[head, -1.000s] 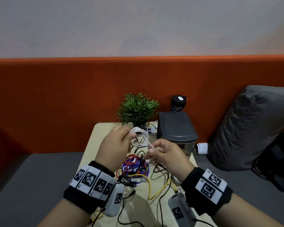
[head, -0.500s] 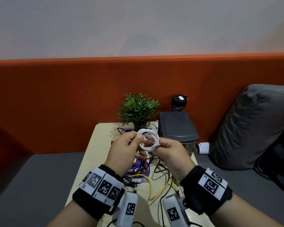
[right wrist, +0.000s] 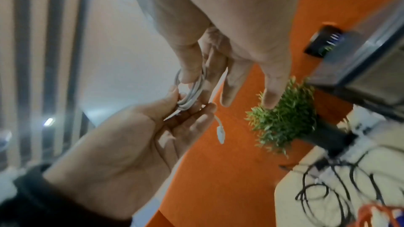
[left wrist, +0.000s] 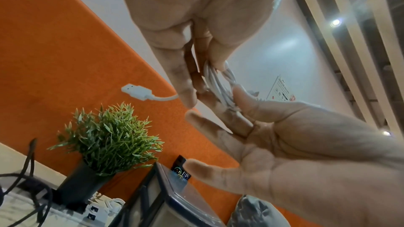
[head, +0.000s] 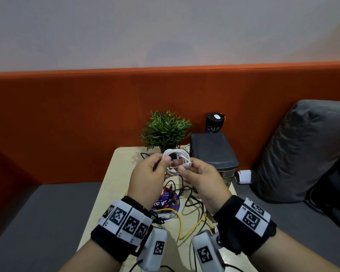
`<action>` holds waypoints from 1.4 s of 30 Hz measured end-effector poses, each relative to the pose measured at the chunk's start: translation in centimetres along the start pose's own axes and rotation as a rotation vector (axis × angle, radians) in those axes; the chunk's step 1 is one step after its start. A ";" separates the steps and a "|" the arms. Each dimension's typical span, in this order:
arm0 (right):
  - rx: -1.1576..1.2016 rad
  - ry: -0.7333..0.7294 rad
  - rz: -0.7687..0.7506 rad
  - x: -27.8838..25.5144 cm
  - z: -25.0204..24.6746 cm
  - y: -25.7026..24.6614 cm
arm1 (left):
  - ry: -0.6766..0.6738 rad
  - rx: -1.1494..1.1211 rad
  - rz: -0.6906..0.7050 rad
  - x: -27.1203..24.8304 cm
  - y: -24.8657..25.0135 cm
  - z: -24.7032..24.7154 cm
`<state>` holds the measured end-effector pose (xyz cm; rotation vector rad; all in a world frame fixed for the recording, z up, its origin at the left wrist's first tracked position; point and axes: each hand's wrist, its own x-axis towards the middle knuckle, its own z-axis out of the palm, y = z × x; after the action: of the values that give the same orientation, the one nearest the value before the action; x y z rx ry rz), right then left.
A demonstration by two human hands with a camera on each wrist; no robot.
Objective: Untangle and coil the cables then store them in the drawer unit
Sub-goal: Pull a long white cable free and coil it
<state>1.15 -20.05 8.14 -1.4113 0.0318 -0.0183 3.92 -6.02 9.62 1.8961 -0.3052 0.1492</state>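
Between both thumbs and fingers: white cable (head: pixel 177 161), looped small. Left hand (head: pixel 147 181), right hand (head: pixel 202 181) pinching loops. Looks light, bendy, springy. Hold where loops cross, so plug ends (left wrist: pixel 136 91) don't flop.

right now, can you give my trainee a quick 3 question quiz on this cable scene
1. True or false: the coiled white USB cable lies on the pale wooden table.
2. Which hands hold the coil? A) left hand only B) right hand only C) both
3. Fill in: the green potted plant stands to the ___ of the dark grey plastic drawer unit, seen from the head camera.

Key:
1. False; it is held up above the table.
2. C; thumb and fingers of each hand pinch the coil.
3. Left.
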 end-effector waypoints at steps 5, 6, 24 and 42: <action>0.134 0.027 0.071 0.9 0.0 0.1 | 0.050 0.214 0.194 0.4 -0.4 0.1; 0.118 0.030 0.063 1.1 0.0 0.0 | 0.054 0.226 0.217 0.5 -0.4 0.1; -0.061 -0.123 0.110 1.4 0.1 -2.3 | 0.009 0.154 0.184 1.3 -0.4 -0.8; -0.280 -0.263 0.085 0.8 -1.6 -4.4 | -0.003 0.113 0.148 1.8 0.4 -1.0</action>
<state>1.93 -22.41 12.26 -1.6804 -0.1284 0.2505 5.52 -5.45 10.80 1.9849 -0.4471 0.2676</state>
